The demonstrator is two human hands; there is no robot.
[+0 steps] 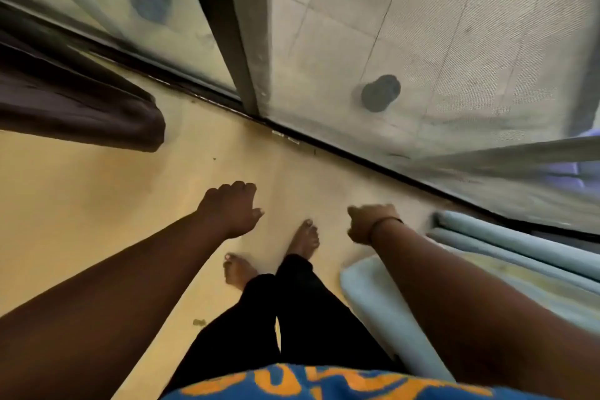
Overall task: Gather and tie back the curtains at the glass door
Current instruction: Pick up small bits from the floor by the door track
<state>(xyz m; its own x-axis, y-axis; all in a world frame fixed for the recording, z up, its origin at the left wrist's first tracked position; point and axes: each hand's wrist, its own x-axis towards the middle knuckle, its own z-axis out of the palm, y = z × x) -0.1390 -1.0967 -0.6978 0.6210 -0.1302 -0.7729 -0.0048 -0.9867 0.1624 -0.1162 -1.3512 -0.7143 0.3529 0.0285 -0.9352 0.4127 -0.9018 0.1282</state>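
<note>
This looks like a room in a home, beside a balcony or a patio. A sliding glass door with a dark metal frame opens onto outdoor paving tiles. Inside, the floor is smooth and yellowish, a dark curtain hangs at the left, and the person stands barefoot.

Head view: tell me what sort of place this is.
Likely a room in a home, at a sliding glass door onto a tiled balcony. A dark curtain hangs left, a pale blue curtain right; the person stands barefoot.
</note>
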